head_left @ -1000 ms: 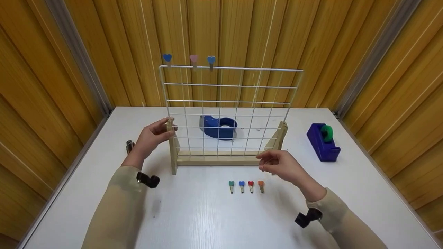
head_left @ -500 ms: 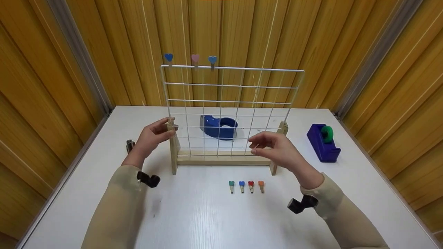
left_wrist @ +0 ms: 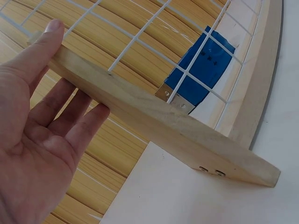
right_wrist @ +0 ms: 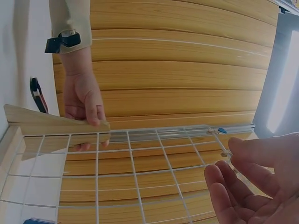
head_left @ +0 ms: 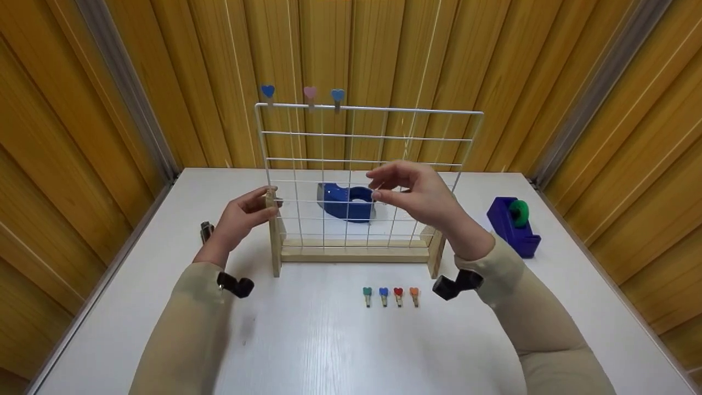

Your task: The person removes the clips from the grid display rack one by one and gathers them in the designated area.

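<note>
Right hand (head_left: 419,192): has risen from the wire rack's (head_left: 350,161) 4–5 o'clock to just 3 o'clock of its centre; fingers bent, thumb and forefinger slightly apart; cannot tell whether anything is held.
Left hand (head_left: 241,216): unmoved at 8 o'clock, thumb and fingers gripping the left post (left_wrist: 163,114).
Loose clips (head_left: 384,292): four, rowed at 5–6 o'clock, unchanged.
Clipped hearts (head_left: 310,92): three, 11 o'clock, top bar.
Meaning: attention seemingly shifts rackward, the rack steadied.
</note>
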Available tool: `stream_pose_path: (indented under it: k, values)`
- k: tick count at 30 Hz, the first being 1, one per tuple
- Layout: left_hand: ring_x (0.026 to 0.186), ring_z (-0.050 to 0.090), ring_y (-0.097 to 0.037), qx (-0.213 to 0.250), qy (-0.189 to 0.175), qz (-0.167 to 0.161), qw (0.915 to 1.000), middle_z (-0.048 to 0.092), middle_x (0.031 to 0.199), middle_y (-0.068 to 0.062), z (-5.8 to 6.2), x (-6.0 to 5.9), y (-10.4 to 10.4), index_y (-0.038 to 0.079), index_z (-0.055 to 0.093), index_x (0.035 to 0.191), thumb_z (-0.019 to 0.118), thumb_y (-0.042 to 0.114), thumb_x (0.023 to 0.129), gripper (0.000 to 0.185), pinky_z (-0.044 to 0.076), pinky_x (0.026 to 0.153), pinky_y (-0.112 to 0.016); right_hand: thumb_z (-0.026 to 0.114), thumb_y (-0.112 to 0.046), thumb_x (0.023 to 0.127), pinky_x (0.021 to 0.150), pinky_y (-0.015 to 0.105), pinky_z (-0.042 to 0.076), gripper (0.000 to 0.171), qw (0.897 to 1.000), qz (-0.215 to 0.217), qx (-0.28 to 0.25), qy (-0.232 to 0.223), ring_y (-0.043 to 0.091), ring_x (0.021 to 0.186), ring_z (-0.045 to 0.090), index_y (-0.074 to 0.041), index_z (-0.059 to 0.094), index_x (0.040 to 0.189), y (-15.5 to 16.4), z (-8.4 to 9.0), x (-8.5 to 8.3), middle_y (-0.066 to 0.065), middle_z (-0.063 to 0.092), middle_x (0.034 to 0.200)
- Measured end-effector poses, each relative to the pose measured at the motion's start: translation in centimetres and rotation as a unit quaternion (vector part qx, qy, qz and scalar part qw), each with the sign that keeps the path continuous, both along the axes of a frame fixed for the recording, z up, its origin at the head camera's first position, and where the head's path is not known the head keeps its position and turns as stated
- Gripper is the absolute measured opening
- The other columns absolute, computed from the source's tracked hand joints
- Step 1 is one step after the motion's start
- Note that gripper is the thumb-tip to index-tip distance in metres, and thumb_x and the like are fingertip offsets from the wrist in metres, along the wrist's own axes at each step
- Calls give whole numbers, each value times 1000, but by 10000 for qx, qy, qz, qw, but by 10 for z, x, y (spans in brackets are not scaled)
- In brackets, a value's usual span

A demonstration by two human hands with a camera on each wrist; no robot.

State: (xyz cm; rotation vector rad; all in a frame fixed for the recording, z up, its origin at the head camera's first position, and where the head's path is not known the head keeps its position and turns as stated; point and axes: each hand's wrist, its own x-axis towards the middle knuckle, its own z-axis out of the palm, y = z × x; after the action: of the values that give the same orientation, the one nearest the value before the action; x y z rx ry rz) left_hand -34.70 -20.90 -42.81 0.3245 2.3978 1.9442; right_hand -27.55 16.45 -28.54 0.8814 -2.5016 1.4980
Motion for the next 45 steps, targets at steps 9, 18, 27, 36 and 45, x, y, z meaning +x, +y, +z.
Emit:
stream_pose_path:
  k: [9, 18, 27, 36, 45]
  values:
    - [122, 63, -14, -107, -29, 51, 9999, 65, 141, -13, 0, 0, 0, 24, 52, 152, 75, 31, 95, 62, 51, 112, -39, 73, -6, 94, 91, 24, 57, 28, 9982, 70, -417, 421, 14, 99, 69, 0, 70, 121, -22, 40, -15, 14, 73, 113]
    - [119, 64, -12, -77, -41, 55, 9999, 65, 140, -13, 0, 0, 0, 24, 52, 152, 76, 31, 95, 62, 51, 112, -40, 74, -2, 92, 95, 28, 56, 29, 9938, -45, -770, 797, 13, 100, 69, 2, 70, 120, -40, 75, -36, 14, 74, 111]
    - [120, 64, -13, -110, -9, 32, 9999, 65, 140, -11, 0, 0, 0, 25, 52, 152, 75, 32, 95, 61, 52, 110, -37, 74, -8, 93, 104, 31, 52, 30, 9938, -308, -592, 893, 18, 108, 68, -3, 70, 123, -53, 99, -60, 15, 73, 121]
    - [119, 64, -11, -64, -22, 14, 10000, 64, 140, -15, 1, 0, 1, 20, 50, 153, 74, 28, 96, 62, 53, 110, -35, 75, -17, 95, 97, 26, 56, 29, 9967, -725, 214, 278, 14, 103, 71, -6, 73, 122, -62, 103, -74, 10, 76, 119]
    - [116, 66, -6, -6, 40, -39, 10000, 65, 141, -14, 1, 1, 0, 20, 51, 153, 74, 27, 96, 61, 55, 102, -24, 74, -18, 96, 92, 24, 57, 21, 9947, -997, 148, 205, 13, 96, 72, -5, 77, 113, -69, 100, -74, 10, 77, 112]
